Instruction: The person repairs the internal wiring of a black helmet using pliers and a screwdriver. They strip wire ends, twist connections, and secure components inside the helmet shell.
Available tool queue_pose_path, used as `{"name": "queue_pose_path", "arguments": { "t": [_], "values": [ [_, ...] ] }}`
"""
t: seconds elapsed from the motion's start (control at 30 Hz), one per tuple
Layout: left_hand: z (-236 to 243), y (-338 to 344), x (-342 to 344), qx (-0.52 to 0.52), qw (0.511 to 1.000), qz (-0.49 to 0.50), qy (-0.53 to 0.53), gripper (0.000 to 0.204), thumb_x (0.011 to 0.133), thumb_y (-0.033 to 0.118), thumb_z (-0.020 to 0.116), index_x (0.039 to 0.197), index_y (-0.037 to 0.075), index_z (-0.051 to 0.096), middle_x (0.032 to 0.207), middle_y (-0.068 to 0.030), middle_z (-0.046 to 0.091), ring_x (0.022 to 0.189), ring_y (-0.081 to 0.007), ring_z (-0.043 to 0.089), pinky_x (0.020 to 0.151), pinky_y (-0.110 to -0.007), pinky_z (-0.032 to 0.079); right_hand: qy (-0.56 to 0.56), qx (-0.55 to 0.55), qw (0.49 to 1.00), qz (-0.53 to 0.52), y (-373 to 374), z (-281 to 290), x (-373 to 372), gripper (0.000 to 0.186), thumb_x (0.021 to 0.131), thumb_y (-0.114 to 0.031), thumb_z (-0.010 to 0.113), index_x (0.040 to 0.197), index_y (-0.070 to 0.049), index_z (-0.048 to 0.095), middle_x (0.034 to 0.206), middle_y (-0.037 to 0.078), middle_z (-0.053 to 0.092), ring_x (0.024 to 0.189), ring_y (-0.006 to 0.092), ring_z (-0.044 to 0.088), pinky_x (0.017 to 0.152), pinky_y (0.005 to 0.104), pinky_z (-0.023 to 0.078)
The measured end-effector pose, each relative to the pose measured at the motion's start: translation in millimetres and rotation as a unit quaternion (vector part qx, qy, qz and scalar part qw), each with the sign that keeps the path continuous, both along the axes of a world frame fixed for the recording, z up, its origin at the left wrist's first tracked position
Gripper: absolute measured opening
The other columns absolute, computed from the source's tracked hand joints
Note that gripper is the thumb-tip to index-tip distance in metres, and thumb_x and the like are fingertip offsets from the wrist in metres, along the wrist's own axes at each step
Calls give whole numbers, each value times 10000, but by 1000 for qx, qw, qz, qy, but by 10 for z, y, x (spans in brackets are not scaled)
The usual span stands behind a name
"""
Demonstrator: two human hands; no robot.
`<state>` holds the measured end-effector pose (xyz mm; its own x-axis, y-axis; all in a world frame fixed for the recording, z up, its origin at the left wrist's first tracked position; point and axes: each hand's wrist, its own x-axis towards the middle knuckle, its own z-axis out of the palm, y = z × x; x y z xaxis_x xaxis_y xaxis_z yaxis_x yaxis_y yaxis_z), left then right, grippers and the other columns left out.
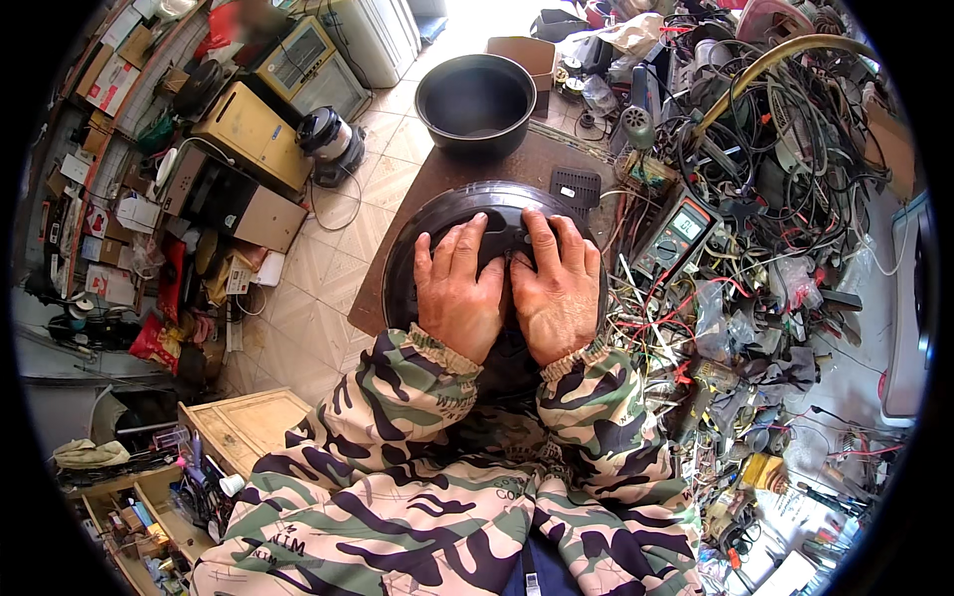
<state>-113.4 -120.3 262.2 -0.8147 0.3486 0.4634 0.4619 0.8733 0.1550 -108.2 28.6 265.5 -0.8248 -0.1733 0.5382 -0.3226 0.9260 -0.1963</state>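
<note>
Both my hands lie on a round, glossy black appliance part, perhaps a cooker's lid or body [437, 214], close in front of me. My left hand [455, 288] rests on its left half, palm down with fingers stretched forward. On the right half, my right hand [553, 288] presses down the same way, its fingers slightly apart. The thumbs nearly meet over the middle, where the hands hide much of the surface. Beyond it, a black cooking pot [477, 104] stands upright with its inside showing. A small black slotted plate [576, 189] lies just past my right fingers.
The brown board [407, 204] carries the pot and the black part. A multimeter [679, 236] sits at right among tangled cables [795, 149] and loose parts. Left across the tiled floor [318, 263] are a yellow cabinet [253, 134] and crowded shelves. A wooden drawer [243, 427] stands lower left.
</note>
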Motion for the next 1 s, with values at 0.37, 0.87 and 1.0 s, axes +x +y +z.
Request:
{"name": "queue_pose_path", "arguments": {
  "t": [0.37,0.87,1.0],
  "values": [
    [293,-252,-131,-74,984,-152,-50,504,814,323,846,1245,75,758,1582,-187,513,1382,-381,528,1130,-512,438,-25,3,1000,10,109,30,-8,188,811,-166,716,942,-47,781,1490,116,582,1356,361,518,1069,513,439],
    [355,-153,-372,-128,970,-189,-88,607,794,444,864,1279,98,747,1565,-163,490,1363,-360,477,1073,-490,437,-18,12,1000,6,298,-26,-136,207,834,-159,711,995,-46,778,1500,134,578,1366,353,523,1073,502,444],
    [347,-171,-406,-125,971,-185,-86,593,798,445,855,1268,97,750,1559,-169,496,1361,-360,480,1066,-490,436,-9,14,1000,7,291,-89,-195,180,867,-149,717,1000,-42,775,1495,153,579,1375,359,528,1088,511,438]
  ]
}}
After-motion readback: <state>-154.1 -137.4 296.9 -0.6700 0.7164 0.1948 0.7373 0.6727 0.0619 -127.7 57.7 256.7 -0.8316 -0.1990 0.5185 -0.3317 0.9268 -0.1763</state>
